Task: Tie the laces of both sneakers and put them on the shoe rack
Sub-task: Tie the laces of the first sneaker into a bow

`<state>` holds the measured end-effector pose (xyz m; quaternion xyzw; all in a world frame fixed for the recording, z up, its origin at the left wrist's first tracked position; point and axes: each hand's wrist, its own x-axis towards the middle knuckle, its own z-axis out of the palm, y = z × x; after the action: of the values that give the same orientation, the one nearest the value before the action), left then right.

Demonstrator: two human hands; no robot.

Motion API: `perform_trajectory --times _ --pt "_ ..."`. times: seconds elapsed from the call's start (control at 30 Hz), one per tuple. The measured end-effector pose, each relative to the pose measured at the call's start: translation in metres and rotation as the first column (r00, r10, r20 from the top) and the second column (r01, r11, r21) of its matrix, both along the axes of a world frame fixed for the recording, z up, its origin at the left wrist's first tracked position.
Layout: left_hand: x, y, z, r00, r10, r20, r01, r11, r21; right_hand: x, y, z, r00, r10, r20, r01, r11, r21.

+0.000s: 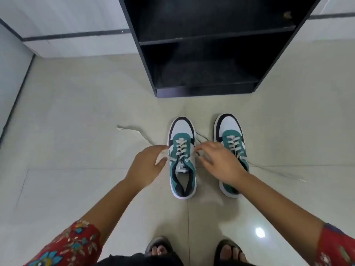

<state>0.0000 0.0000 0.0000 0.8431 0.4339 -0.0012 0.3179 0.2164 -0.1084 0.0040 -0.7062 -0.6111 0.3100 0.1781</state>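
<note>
Floor: pale glossy tiles [76, 131] with a bright glare spot near the person's sandalled feet; white wall panels with dark stripes at far left and far right.
Rack: black open-fronted wooden shoe rack [201, 43] stands on the floor at far centre, well apart from the shoes; its visible shelves look bare.
Left sneaker: white, teal and black low-top sneaker [182, 156] sits flat on the tiles between the two hands, toe pointing toward the rack, tongue up, grey-white laces crossed through the eyelets but not knotted.
Right sneaker: matching teal and white sneaker [230, 144] just beside it on the right, partly hidden by the right forearm; its lace trails loose across the tiles to the right.
Left hand: left hand [148, 164] has fingers closed around a flat white lace end [130, 129] that runs out to the far left.
Right hand: right hand [219, 162] pinches the other lace end at the fingertips, remaining fingers spread.
Stage: judged early, with neither shoe tied.
Risk: uneven pull on the two ends could tip or drag the light shoe, or leave one end too short for a bow.
Risk two: the trailing lace of the right shoe may get caught under the forearm and tangled.
</note>
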Motion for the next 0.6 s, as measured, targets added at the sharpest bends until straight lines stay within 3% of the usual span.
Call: perform_trajectory --times 0.13,0.33,0.47,0.6 --pt "0.003 -0.01 -0.012 0.988 -0.147 0.05 0.141 0.985 0.1 -0.006 -0.001 -0.012 0.994 0.036 0.102 -0.039 0.999 0.029" --pt "0.006 -0.011 -0.015 0.998 -0.03 0.052 0.022 0.99 0.142 -0.017 0.001 -0.017 0.984 0.028 0.174 -0.023 0.999 -0.032" --pt "-0.001 -0.008 -0.006 1.0 0.025 0.008 -0.026 0.996 0.09 -0.007 -0.002 0.007 0.997 -0.082 0.014 0.083 0.987 -0.135" --pt "-0.004 -0.007 -0.002 0.992 0.041 -0.12 -0.022 0.988 0.153 0.002 -0.002 0.035 0.958 -0.115 0.261 0.111 0.993 0.032"
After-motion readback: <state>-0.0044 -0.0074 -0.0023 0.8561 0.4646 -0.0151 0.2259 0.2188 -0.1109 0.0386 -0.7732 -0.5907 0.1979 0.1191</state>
